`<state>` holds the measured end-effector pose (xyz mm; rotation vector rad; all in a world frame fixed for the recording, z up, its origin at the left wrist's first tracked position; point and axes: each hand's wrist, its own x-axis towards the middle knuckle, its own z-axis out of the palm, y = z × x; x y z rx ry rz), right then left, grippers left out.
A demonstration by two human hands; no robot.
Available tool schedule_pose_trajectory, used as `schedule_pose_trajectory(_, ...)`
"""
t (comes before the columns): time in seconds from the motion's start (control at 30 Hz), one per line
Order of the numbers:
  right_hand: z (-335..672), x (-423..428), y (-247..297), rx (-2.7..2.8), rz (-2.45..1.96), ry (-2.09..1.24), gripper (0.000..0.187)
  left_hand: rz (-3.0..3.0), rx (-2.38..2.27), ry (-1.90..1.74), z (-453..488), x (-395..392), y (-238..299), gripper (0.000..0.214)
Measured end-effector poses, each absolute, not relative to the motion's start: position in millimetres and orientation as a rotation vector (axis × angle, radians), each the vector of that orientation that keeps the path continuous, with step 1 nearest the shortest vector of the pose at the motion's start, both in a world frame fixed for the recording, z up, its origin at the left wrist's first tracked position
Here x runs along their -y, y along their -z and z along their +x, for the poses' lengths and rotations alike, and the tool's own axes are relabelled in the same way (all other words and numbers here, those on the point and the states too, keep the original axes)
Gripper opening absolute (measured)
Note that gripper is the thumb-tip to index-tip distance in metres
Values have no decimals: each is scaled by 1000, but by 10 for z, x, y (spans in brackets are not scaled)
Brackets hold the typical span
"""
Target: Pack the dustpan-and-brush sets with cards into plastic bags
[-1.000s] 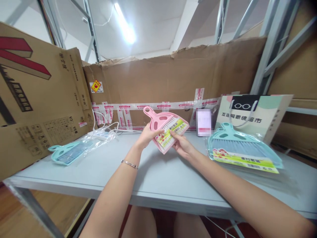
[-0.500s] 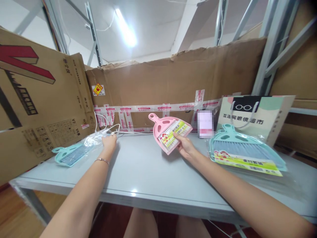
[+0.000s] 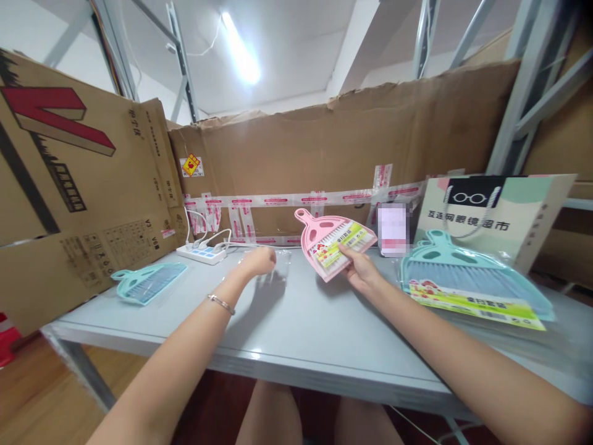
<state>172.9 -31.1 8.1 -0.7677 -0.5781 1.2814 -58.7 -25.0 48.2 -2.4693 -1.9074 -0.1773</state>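
My right hand [image 3: 364,272] grips a pink dustpan and brush set [image 3: 337,242] by its lower right side, holding it tilted above the table with its handle up and to the left. A yellow-green label lies across its white bristles. My left hand [image 3: 259,262] is closed on a clear plastic bag [image 3: 283,261], thin and hard to make out, over the middle of the table. Farther left, a teal dustpan with a blue brush [image 3: 152,283] lies on the tabletop. Teal dustpan sets in clear wrapping [image 3: 467,275] lie at the right, beside my right forearm.
On the grey table [image 3: 287,327], a white power strip [image 3: 201,252] with plugged cables sits back left. A phone with a blurred screen [image 3: 393,230] stands at the back, near a paper bag [image 3: 528,216]. Cardboard [image 3: 296,148] walls the back and left; metal shelf posts rise behind.
My left hand has moved right, drawing the clear plastic away from the teal dustpan and uncovering the power strip. My right hand still holds the pink set. The view has shifted slightly left.
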Motion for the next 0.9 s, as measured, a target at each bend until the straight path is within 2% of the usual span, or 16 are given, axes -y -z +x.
schedule_pose_trajectory(0.13,1715,307,-69,633,-808,-1317,17,-2208,2078,290,-479,116,-353,44)
schedule_pose_trajectory(0.3,1700,330,-67,709,-870,-1379,13,-2113,2185,300,-458,45,-143,25)
schedule_pose_trajectory(0.7,1641,501,-103,1045,-1041,-1487,20,-2140,1989,647,-507,136,-344,25)
schedule_pose_trajectory(0.9,1540,489,-71,911,-950,-1467,19,-2433,1715,880,-331,215,-347,18)
